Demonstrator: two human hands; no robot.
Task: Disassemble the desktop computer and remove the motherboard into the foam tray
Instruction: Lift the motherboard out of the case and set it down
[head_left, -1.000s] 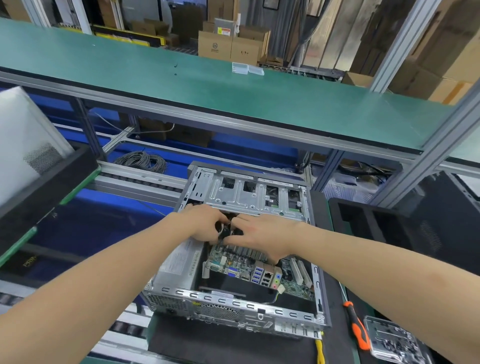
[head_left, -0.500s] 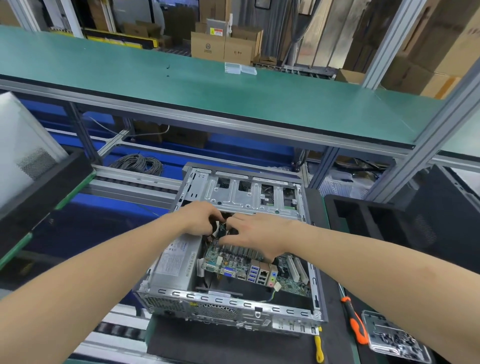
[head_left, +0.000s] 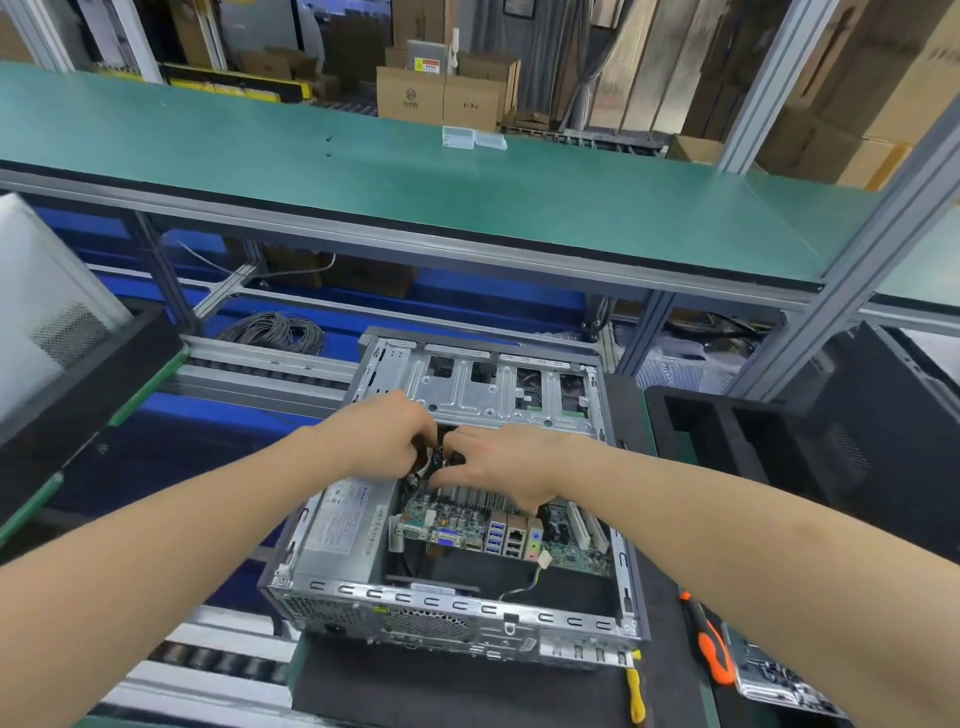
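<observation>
The left hand (head_left: 387, 439) has lifted slightly toward the near edge of the drive cage (head_left: 493, 395), and more of the dark cable bundle (head_left: 435, 460) now shows beneath it. The right hand (head_left: 501, 462) has closed in, its fingertips (head_left: 457, 435) now meeting the left's over that bundle, thumb stretched underneath.

Opened desktop, board inside
Grey metal computer case (head_left: 447, 597) lies lid-off; green motherboard (head_left: 457, 514) inside, ports back from rear wall; black foam tray (head_left: 670, 410) just right.
</observation>
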